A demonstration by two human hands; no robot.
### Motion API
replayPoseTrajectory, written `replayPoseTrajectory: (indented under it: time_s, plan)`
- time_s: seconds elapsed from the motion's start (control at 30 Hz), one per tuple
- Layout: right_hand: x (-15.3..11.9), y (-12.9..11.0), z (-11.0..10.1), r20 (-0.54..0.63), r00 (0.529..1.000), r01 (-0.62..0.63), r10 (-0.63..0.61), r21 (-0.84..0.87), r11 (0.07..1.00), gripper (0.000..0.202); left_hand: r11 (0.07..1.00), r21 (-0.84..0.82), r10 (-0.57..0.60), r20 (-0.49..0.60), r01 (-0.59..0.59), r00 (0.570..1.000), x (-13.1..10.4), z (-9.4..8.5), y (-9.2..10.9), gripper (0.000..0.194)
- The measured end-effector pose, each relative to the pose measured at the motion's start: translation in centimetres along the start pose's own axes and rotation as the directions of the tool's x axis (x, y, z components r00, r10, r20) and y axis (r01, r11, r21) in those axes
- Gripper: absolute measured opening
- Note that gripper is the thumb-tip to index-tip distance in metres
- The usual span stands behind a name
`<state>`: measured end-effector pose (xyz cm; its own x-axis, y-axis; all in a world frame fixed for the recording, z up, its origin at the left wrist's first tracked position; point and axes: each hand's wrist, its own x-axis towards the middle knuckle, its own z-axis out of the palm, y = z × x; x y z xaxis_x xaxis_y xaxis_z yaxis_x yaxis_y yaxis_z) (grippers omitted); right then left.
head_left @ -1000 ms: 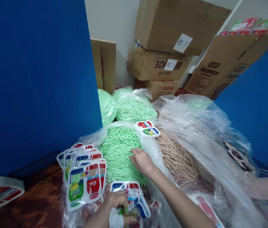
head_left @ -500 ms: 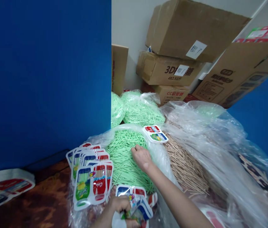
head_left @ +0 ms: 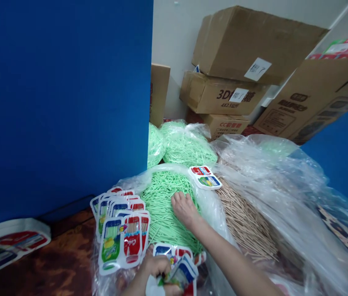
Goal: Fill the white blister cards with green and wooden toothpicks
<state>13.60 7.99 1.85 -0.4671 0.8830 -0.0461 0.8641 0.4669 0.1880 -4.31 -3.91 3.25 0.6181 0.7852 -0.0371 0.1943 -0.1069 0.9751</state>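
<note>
My left hand [head_left: 159, 269] is closed on a printed plastic pouch [head_left: 184, 271], its top bent over. Behind it lies another red, blue and white pouch [head_left: 163, 249]. My right hand [head_left: 185, 209] rests on a heap of thin green sticks [head_left: 161, 224] in an open clear bag. Its fingers are curled down into the sticks, and their tips are hidden. Left of the heap, several filled pouches [head_left: 111, 242] with Cola and lemon prints overlap in a stack. One flat pouch [head_left: 205, 177] lies on the bag's far right edge.
Thin brown sticks [head_left: 244, 213] lie under clear plastic [head_left: 287, 181] on the right. Tied bags of green sticks [head_left: 189, 146] sit behind. Cardboard boxes [head_left: 232, 92] are stacked against the wall. A blue panel [head_left: 63, 102] stands left, with a stack of flat pouches [head_left: 16, 246] below it.
The view has shifted slightly, so things sit a little further right and lower. My right hand's fingers have turned down into the green sticks. My left hand keeps its hold on the pouch.
</note>
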Motion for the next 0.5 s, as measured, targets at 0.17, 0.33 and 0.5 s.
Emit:
replayPoseTrajectory:
  time_s: [0.17, 0.33, 0.5]
  plan:
    - [0.3, 0.4, -0.6, 0.013, 1.000, -0.018, 0.017, 0.085, 0.996, 0.025, 1.000, 0.009, -0.020, -0.111, 0.021, 0.994, -0.7, 0.3, 1.3, 0.030]
    - [-0.3, 1.4, -2.4, 0.024, 0.998, -0.060, 0.055, 0.292, 0.955, 0.023, 1.000, 0.008, -0.014, -0.188, 0.016, 0.982, -0.7, 0.7, 1.5, 0.033]
    - [-1.0, 2.7, -3.0, 0.023, 0.991, -0.120, 0.135, 0.617, 0.778, 0.013, 1.000, -0.006, -0.020, -0.201, 0.019, 0.979, -0.4, 0.6, 1.1, 0.033]
